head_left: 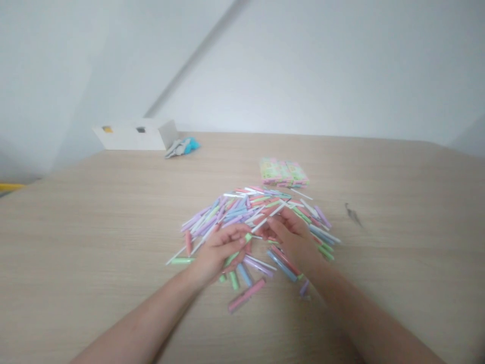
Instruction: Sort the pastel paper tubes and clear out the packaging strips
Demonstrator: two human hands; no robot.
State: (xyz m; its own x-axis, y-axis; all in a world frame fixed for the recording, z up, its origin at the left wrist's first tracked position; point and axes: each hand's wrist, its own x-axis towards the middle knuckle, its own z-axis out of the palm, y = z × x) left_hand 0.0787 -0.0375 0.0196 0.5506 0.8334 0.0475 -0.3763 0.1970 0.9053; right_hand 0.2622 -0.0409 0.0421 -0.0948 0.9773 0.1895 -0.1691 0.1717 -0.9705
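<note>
At a wood-grain table (113,227), the left hand (222,247) curls around a green tube (231,259) and the right hand (293,235) pinches a white stick (271,216) near it, apparently mid-handling, with many pastel tubes and sticks (235,211) left loose around them, the amount done unclear.

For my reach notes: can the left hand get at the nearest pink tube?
Probably yes: the pink tube lies uncovered near the left hand, though that hand holds a green tube.
</note>
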